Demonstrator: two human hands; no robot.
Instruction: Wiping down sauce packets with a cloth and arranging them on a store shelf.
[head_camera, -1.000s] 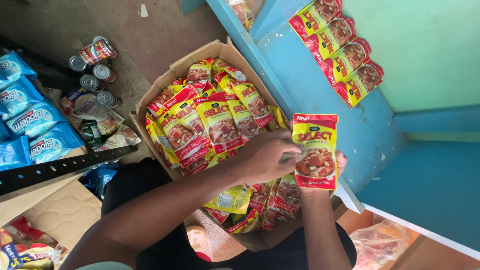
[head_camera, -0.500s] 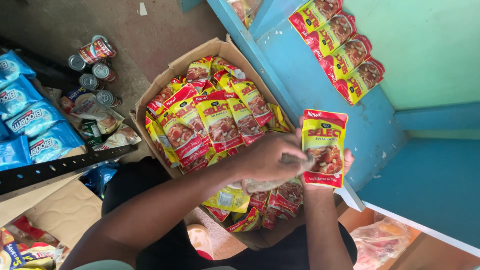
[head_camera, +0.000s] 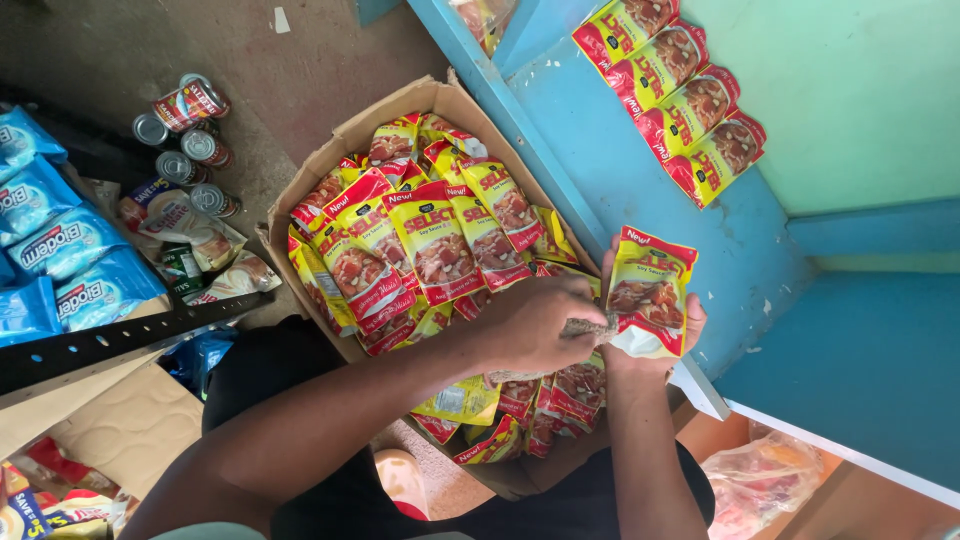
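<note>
I see my right hand holding one red and yellow pouch upright, its fingers clamped behind it with the fingertips showing past the pouch's right edge. My left hand sits just to the left of those fingers, curled shut on a small greyish scrap or strip that touches the pouch's lower left corner; I cannot tell what that scrap is.

Below and to the left of both hands lies an open cardboard box, packed with the same kind of pouches. I cannot count them exactly, since many overlap and my arms cover part of the heap. The box's far wall presses against the slanted edge of a blue shelf, which runs close by the held pouch on its upper side. To the right of my right fingers the shelf surface is bare, leaving open room there.

Further up on that shelf lie four more pouches in an overlapping row, well apart from my hands.

Far to the left of my left fingers stand five tins on the floor, and beside them blue packets, at least five. A black perforated metal bar crosses below those.
</note>
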